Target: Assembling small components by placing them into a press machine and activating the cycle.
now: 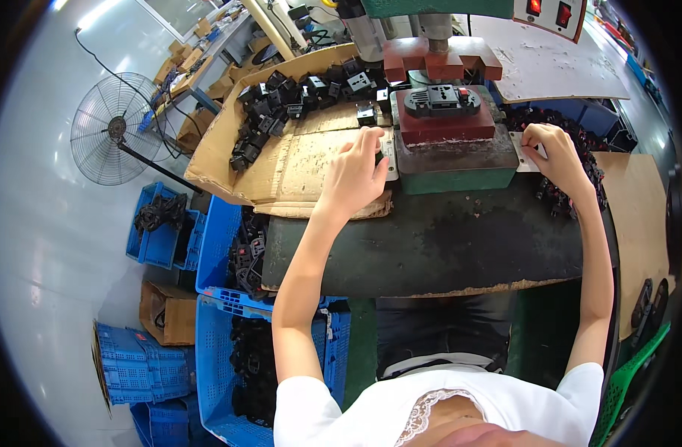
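Note:
A black oblong socket unit (442, 100) with a grey socket face and a red part lies on the dark red block (449, 128) of a press. Over it, apart from it, hangs the red notched press head (443, 59). My left hand (356, 175) is at the metal plate (390, 158) left of the green base (454, 179), fingers bent and thumb apart. Beyond the base's other side, my right hand (555, 153) rests its bent fingers and thumb at a second metal plate (525, 155). Neither hand visibly holds anything; the fingertips' contact is partly hidden.
A cardboard tray (281, 179) with black plug adapters (266, 112) stands left on the dark table (445, 246). Blue crates (210, 365) with black parts are below left. Dark parts with red bits (557, 123) heap behind my right hand. A fan (116, 128) stands far left.

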A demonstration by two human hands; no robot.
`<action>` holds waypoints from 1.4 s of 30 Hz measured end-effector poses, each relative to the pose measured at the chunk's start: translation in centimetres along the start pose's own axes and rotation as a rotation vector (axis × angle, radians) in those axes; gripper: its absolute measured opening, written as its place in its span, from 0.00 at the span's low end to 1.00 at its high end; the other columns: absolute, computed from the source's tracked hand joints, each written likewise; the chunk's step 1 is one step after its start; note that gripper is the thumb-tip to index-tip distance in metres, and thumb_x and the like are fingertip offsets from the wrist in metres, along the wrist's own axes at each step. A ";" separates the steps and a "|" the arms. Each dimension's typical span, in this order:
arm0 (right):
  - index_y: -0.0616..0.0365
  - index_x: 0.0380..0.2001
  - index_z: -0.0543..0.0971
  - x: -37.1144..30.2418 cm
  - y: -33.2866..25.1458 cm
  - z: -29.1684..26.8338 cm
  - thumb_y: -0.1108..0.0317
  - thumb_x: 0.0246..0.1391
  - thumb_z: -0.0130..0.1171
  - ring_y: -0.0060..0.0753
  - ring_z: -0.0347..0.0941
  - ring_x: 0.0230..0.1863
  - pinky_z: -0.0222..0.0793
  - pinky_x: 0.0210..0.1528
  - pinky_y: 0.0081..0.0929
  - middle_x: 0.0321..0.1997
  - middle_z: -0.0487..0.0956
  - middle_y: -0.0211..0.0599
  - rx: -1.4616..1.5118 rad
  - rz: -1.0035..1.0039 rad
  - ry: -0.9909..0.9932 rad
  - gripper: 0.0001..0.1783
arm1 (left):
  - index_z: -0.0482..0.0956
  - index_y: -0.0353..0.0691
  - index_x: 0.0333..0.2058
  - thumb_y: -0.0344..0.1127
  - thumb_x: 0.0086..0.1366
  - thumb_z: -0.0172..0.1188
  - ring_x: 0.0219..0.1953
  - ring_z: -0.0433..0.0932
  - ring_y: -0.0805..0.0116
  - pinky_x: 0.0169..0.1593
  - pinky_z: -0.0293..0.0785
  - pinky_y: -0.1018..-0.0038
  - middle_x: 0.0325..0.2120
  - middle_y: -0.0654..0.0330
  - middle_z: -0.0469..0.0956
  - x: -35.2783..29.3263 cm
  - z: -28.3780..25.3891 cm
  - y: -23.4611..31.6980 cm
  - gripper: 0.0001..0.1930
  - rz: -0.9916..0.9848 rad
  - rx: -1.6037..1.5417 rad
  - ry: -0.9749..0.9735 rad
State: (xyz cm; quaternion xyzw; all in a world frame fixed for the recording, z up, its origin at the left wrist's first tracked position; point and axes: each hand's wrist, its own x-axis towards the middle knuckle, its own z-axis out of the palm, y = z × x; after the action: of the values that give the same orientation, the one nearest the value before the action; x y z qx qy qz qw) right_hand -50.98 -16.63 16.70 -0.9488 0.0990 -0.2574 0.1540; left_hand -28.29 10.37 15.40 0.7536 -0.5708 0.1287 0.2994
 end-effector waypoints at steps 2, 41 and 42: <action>0.64 0.25 0.71 0.1 0.0 0.0 0.80 0.38 0.60 0.40 0.73 0.30 0.68 0.36 0.32 0.26 0.75 0.42 0.014 -0.012 0.004 0.09 | 0.65 0.39 0.39 0.31 0.55 0.58 0.32 0.77 0.55 0.38 0.72 0.63 0.29 0.59 0.74 0.0 0.1 -0.3 0.14 0.018 0.041 0.050; 0.63 0.36 0.75 -4.6 1.7 -3.7 0.75 0.49 0.58 0.39 0.73 0.44 0.66 0.48 0.27 0.41 0.78 0.41 -0.047 0.092 0.279 0.09 | 0.77 0.35 0.21 0.31 0.58 0.58 0.22 0.76 0.68 0.24 0.70 0.77 0.21 0.60 0.75 -0.7 -0.6 -2.6 0.08 -0.180 -0.279 0.073; 0.64 0.35 0.75 -6.3 1.6 -5.5 0.75 0.50 0.57 0.40 0.73 0.45 0.65 0.50 0.26 0.42 0.78 0.40 -0.059 0.247 0.328 0.08 | 0.78 0.34 0.26 0.30 0.59 0.58 0.27 0.76 0.74 0.26 0.71 0.80 0.26 0.60 0.75 0.1 -0.7 -2.4 0.06 -0.123 -0.315 0.152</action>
State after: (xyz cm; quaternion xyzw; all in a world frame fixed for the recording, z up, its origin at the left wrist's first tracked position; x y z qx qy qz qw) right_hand -59.38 -17.80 17.75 -0.8790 0.2458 -0.3845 0.1381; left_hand -25.91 11.13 15.23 0.7190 -0.5126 0.0758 0.4633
